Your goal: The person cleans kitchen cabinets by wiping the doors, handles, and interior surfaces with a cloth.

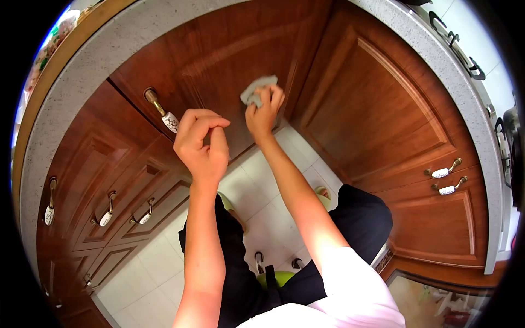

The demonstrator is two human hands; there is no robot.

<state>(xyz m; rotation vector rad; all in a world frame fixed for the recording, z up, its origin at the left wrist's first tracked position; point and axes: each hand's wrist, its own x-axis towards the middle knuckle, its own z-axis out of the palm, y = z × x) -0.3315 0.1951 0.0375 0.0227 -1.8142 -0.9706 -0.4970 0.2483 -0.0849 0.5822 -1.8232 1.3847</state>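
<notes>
Grey cloth (252, 89) at a brown cabinet door (229, 46)

The right hand (263, 116) has its fingers clamped on the cloth, which lies against the door's panel below the speckled surface (95, 52). The left hand (201, 148) is loosely curled just beside the door's white-and-brass handle (169, 121); whether its fingertips meet is hard to tell from this angle. Pale floor tiles (254, 177) show beneath both arms.

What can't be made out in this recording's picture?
All in the head view:
Gray cloth: partly covered by the right hand, and blurred.
Brass-and-porcelain handle: lower end hidden behind the left hand.
Green object between the legs: mostly covered by dark trousers and clothing.
Colorful items, upper left: cut off by the lens border.
</notes>
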